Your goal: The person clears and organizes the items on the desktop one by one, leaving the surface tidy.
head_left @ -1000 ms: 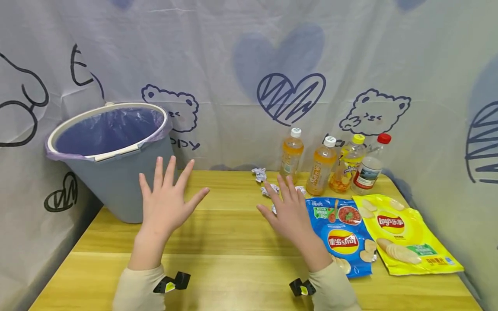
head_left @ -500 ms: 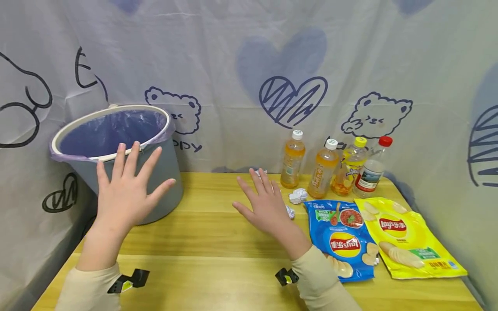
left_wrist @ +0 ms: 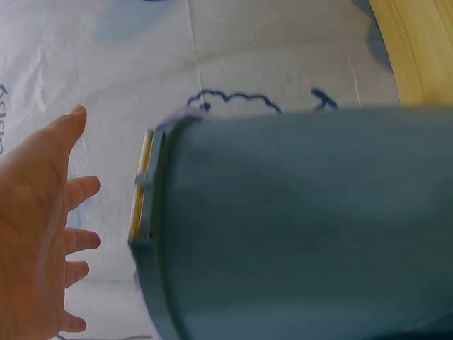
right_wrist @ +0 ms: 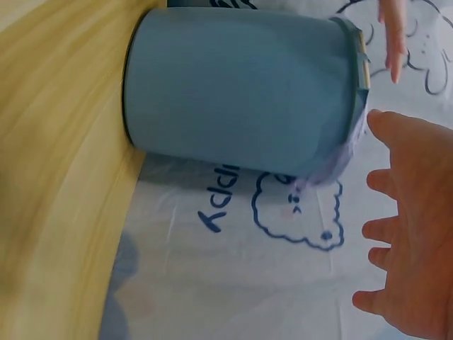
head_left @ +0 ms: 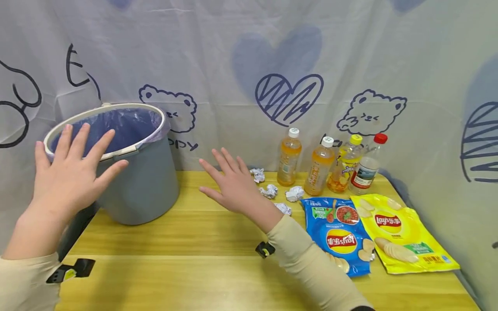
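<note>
A grey-blue trash bin [head_left: 138, 185] with a white rim and a purple liner bag [head_left: 161, 131] stands at the table's left. In the head view my left hand [head_left: 70, 172] overlaps the bin's front rim, fingers spread; the left wrist view shows a gap between this hand [left_wrist: 35, 234] and the rim. My right hand [head_left: 237, 185] hovers over the middle of the table, fingers spread and holding nothing. Nearest to it lie several crumpled paper balls [head_left: 294, 193]. The right wrist view has the right hand [right_wrist: 417, 227] apart from the bin [right_wrist: 241, 88].
Two orange-drink bottles [head_left: 320, 168] with white caps, a yellow-capped bottle [head_left: 345, 164] and a red-capped bottle [head_left: 365, 170] stand at the back right. In front lie a blue chip bag [head_left: 336, 220] and a yellow chip bag [head_left: 404, 242]. A printed curtain [head_left: 225, 52] hangs behind the wooden table [head_left: 175, 268].
Both hands have moved left. The left has gone from beside the bin to its front rim; the right has left the paper balls, which now show fully. Bin, bottles and bags stay put.
</note>
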